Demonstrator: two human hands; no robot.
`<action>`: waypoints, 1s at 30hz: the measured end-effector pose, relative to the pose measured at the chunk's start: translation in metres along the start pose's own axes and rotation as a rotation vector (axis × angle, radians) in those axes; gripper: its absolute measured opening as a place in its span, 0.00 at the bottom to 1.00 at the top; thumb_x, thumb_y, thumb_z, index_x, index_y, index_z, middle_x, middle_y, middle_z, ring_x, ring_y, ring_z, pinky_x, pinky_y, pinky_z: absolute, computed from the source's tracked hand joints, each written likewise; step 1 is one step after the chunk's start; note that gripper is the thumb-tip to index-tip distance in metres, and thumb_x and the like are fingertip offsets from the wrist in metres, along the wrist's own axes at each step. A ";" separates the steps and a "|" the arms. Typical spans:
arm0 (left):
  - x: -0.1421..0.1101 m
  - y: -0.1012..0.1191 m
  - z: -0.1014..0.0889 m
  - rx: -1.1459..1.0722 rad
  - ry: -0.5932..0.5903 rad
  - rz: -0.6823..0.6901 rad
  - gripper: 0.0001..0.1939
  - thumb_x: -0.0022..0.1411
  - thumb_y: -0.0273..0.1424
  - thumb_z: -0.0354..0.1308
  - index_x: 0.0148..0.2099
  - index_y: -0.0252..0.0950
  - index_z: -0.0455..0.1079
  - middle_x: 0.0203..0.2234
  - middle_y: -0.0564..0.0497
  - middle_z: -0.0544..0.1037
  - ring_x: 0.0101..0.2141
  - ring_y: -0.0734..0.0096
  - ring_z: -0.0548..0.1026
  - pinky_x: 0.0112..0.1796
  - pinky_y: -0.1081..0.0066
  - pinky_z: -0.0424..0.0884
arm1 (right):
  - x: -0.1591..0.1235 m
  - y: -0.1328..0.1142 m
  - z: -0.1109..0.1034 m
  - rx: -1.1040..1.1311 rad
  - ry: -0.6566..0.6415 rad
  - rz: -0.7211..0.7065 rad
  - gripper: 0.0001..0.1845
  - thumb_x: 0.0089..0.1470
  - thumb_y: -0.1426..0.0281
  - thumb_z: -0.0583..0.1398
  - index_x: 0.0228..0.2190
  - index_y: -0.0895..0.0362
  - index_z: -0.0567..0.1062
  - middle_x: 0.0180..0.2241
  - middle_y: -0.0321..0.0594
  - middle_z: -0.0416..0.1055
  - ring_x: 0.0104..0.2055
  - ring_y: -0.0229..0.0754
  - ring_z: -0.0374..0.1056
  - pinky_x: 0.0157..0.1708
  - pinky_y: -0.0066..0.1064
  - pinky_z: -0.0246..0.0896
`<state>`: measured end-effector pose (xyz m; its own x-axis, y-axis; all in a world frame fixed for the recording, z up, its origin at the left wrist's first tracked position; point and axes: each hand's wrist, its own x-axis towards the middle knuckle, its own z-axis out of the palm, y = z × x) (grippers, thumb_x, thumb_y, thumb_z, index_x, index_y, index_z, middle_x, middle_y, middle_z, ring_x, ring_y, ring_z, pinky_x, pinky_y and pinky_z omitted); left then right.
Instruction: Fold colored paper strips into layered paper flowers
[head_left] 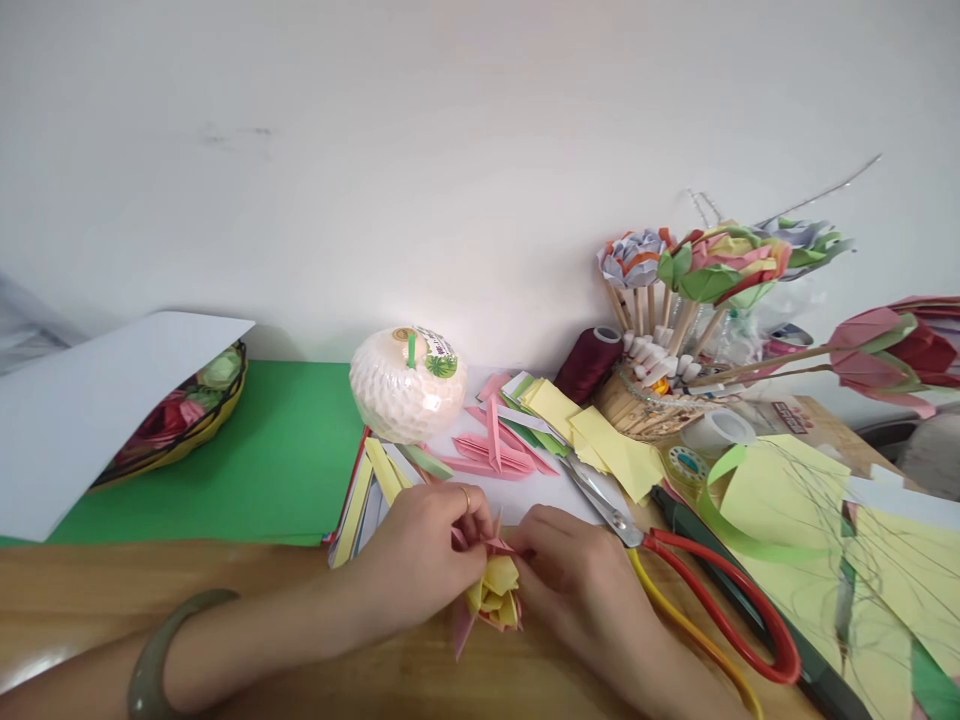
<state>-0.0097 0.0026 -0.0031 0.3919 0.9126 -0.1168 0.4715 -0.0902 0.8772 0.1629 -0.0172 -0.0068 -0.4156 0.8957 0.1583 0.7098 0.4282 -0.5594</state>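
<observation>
A small folded-paper flower (498,592), yellow inside with pink outer petals, sits between my two hands above the wooden table. My left hand (442,540) pinches a pink petal at its upper left side. From the right, my right hand (574,565) has its fingers closed on the flower's pink edge. The fingertips cover part of the flower, so its underside is hidden. Just beyond my hands lie folded pink paper pieces (499,458) on a white sheet. Scissors (626,525) with one red and one yellow handle rest beside my right hand.
A wrapped white coconut (409,388) stands behind. Yellow paper slips (551,408), a dark red thread spool (589,365) and a basket (637,405) of paper flowers are at the back right. Loose thread covers yellow sheets (795,500). Green board (300,430) and a flower basket (217,425) lie left.
</observation>
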 end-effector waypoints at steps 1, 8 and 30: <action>-0.001 0.001 0.000 0.021 0.009 0.026 0.05 0.49 0.22 0.52 0.26 0.36 0.67 0.21 0.55 0.71 0.25 0.73 0.69 0.27 0.74 0.65 | 0.000 0.001 0.000 -0.006 0.004 -0.014 0.08 0.49 0.77 0.56 0.21 0.57 0.69 0.21 0.34 0.65 0.22 0.35 0.60 0.21 0.23 0.50; 0.001 0.011 -0.012 -0.319 -0.080 0.016 0.04 0.56 0.29 0.52 0.34 0.36 0.67 0.23 0.55 0.69 0.24 0.75 0.68 0.26 0.75 0.64 | 0.001 0.006 -0.003 -0.033 0.139 -0.200 0.11 0.52 0.79 0.52 0.26 0.57 0.72 0.24 0.38 0.69 0.25 0.38 0.62 0.23 0.26 0.53; 0.001 -0.008 -0.002 0.236 0.370 0.918 0.08 0.56 0.16 0.54 0.35 0.33 0.68 0.26 0.48 0.74 0.27 0.73 0.73 0.28 0.75 0.71 | 0.000 -0.008 -0.012 0.328 0.198 0.088 0.10 0.55 0.70 0.58 0.23 0.56 0.70 0.22 0.33 0.66 0.24 0.35 0.60 0.23 0.26 0.54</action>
<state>-0.0147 0.0053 -0.0087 0.4310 0.5138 0.7418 0.2709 -0.8578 0.4368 0.1642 -0.0196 0.0074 -0.2205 0.9469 0.2339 0.5049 0.3160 -0.8033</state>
